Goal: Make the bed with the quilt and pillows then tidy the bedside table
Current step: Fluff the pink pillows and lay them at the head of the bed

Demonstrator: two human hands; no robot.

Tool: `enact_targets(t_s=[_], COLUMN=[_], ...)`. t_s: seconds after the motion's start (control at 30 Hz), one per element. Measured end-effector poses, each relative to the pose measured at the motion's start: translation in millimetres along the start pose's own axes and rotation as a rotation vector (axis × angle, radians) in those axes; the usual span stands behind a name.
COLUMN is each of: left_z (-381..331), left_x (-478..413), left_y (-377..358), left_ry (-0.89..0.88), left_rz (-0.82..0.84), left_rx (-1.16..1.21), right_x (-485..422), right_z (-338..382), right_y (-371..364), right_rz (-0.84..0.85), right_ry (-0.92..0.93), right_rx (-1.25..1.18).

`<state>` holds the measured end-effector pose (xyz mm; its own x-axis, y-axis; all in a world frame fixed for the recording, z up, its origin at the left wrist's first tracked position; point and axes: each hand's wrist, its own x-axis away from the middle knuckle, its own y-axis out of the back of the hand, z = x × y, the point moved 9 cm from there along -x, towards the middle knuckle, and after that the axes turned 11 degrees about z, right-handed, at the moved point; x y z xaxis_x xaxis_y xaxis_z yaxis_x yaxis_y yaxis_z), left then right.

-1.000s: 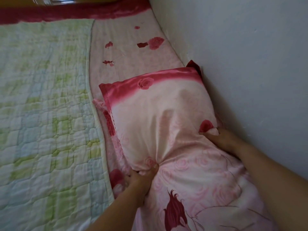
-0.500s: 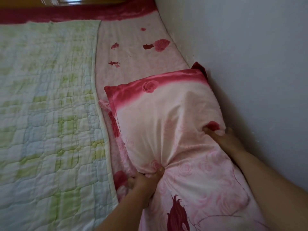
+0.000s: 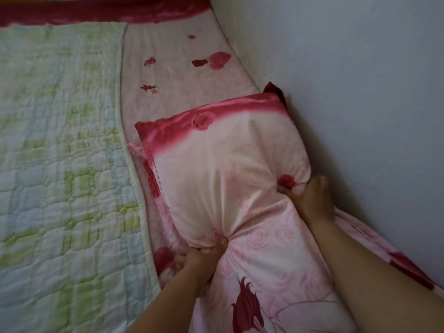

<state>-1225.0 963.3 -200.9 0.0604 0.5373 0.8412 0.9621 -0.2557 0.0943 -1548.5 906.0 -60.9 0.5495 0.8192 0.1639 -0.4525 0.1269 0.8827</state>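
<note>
A pink and red rose-print pillow [image 3: 223,169] lies on the bed beside the wall, its red band at the far end. My left hand [image 3: 201,258] grips the pillow's near left side, bunching the cloth. At the right side by the wall, my right hand [image 3: 310,203] grips the pillow too. A pale green and white quilt [image 3: 60,152] lies spread flat over the left part of the bed. A second pillow edge [image 3: 149,174] with the same print shows under the held pillow.
A grey-white wall [image 3: 360,92] runs along the bed's right side, close to my right hand. The pink rose-print sheet [image 3: 182,75] is bare between quilt and wall. A dark red band [image 3: 96,13] runs across the far end of the bed.
Both hands keep their grip on the pillow. The pillow has shifted slightly toward the wall and the view has moved a little to the left.
</note>
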Motion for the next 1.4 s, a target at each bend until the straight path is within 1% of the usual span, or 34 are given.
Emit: enact_targets(t_s=[0.1, 0.2, 0.27, 0.37, 0.47, 0.57, 0.77, 0.87, 0.93, 1.0, 1.07, 1.17, 1.23, 1.4], left_z=[0, -2, -3, -1, 1, 3, 0, -2, -4, -6, -9, -9, -8, -11], left_x=[0, 4, 3, -1, -4, -5, 2, 3, 4, 6, 9, 14, 19, 26], left_y=[3, 6, 6, 5, 4, 6, 5, 4, 4, 3, 1, 2, 4, 6], left_ry=[0.015, 0.025, 0.025, 0.019, 0.015, 0.049, 0.056, 0.039, 0.041, 0.037, 0.012, 0.005, 0.019, 0.004], left_rz=[-0.057, -0.114, -0.103, -0.084, -0.07, -0.08, -0.09, -0.083, -0.088, -0.081, -0.071, -0.064, -0.062, -0.06], left_rx=[-0.065, -0.118, -0.115, -0.095, -0.077, -0.123, -0.135, -0.126, -0.135, -0.127, -0.103, -0.103, -0.122, -0.116], right_x=[-2, 0, 2, 5, 11, 20, 40, 35, 28, 22, 20, 15, 12, 4], right_z=[3, 12, 15, 18, 25, 34, 56, 44, 28, 14, 4, -8, -13, -23], right_y=[-6, -1, 3, 7, 3, -5, -1, -3, -7, -11, -12, -15, -20, -19], right_rz=[0.045, -0.026, -0.077, -0.111, -0.095, -0.062, -0.218, -0.242, -0.163, -0.021, 0.087, 0.153, 0.205, 0.206], right_ry=[-0.016, 0.038, 0.062, 0.08, 0.119, 0.127, 0.237, 0.202, 0.081, -0.037, -0.104, -0.156, -0.189, -0.255], right_rx=[0.066, 0.139, 0.184, 0.228, 0.22, 0.216, 0.29, 0.291, 0.297, 0.27, 0.203, 0.123, 0.134, 0.132])
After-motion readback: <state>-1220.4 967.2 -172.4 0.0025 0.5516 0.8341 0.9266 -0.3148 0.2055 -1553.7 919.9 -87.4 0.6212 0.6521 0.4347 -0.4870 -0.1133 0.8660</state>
